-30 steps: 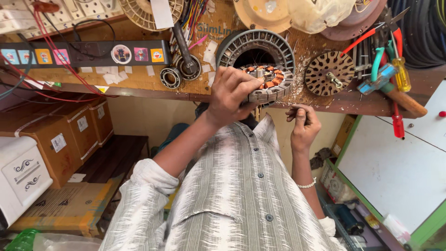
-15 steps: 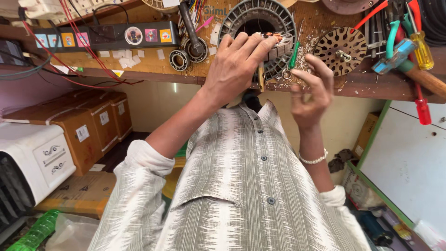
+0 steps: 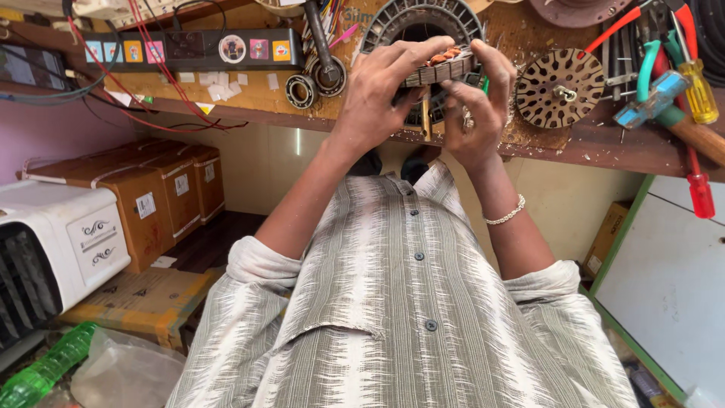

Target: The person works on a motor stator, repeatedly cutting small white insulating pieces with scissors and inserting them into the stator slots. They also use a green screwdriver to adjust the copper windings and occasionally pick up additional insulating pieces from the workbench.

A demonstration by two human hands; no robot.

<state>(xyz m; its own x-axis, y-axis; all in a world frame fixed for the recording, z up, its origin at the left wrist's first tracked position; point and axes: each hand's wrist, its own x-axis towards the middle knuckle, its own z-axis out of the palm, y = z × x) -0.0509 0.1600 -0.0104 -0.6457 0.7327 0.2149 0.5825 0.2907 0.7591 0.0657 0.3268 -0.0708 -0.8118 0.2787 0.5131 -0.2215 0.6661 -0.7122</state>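
We see both hands raised to the edge of a wooden workbench [image 3: 226, 91], closed around a ring-shaped motor stator [image 3: 442, 68] with copper windings showing at its top. The left hand [image 3: 377, 91] wraps the stator from the left, its fingers [image 3: 415, 53] curled over the top rim and pressed against the laminated side. The right hand [image 3: 479, 113] grips it from the right, fingers bent down over the windings, thumb tucked below; a ring shows on one finger and a beaded bracelet [image 3: 504, 213] circles the wrist. The stator sits just above the bench edge, in front of a dark round motor housing [image 3: 419, 19] that lies on the bench behind it. We cannot tell whether the stator touches the bench. Just right of the hands lies a perforated round metal disc [image 3: 559, 89], and further right a cluster of screwdrivers and pliers [image 3: 664, 75]. To the left of the hands rest two bearings [image 3: 313, 83] and a dark power strip [image 3: 192, 51]. Below the bench, cardboard boxes [image 3: 143, 196] stand beside a white appliance [image 3: 53, 249].
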